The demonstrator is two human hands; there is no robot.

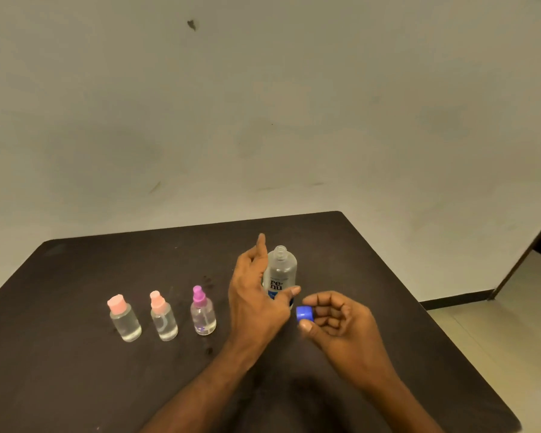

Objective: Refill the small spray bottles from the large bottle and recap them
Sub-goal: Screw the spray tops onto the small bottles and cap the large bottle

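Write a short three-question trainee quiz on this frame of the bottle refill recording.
1. True or false: the large bottle has its cap on.
2. How many small spray bottles stand left of it, and are they capped?
3. Which of the hands holds the blue cap: A left, B right?

Key
1. False; its threaded neck is bare.
2. Three, all capped: two pink-topped, one purple-topped.
3. B; the right hand pinches it, while the left hand is open beside the large bottle.

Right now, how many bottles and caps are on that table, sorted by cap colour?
Pink-capped small bottles: 2
Purple-capped small bottle: 1
Large bottle, uncapped: 1
Loose blue cap, held in the right hand: 1
Total: 5
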